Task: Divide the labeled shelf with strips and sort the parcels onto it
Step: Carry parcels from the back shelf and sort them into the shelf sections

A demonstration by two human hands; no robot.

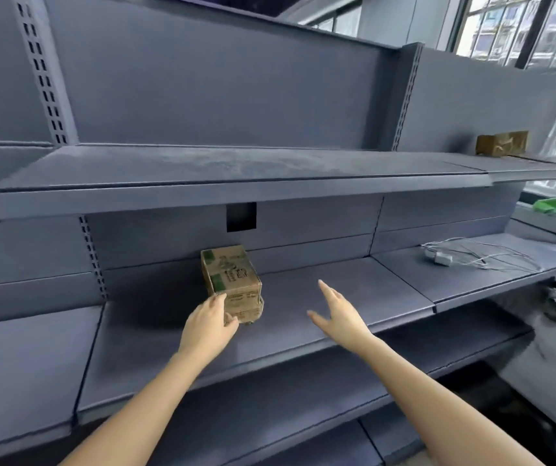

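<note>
The cardboard parcel (232, 284) sits on the middle shelf (337, 297), toward the back. The left hand (209, 326) grasps its near corner; the right hand (338, 312) hovers released beside it. Slide it squarely back, keeping its label outward.

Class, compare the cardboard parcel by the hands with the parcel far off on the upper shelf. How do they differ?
The near parcel stands on the middle shelf; the far parcel sits on the upper shelf. The left hand grips the near one; nothing touches the far one. Green patches show only on the near one. Both are brown cardboard.
</note>
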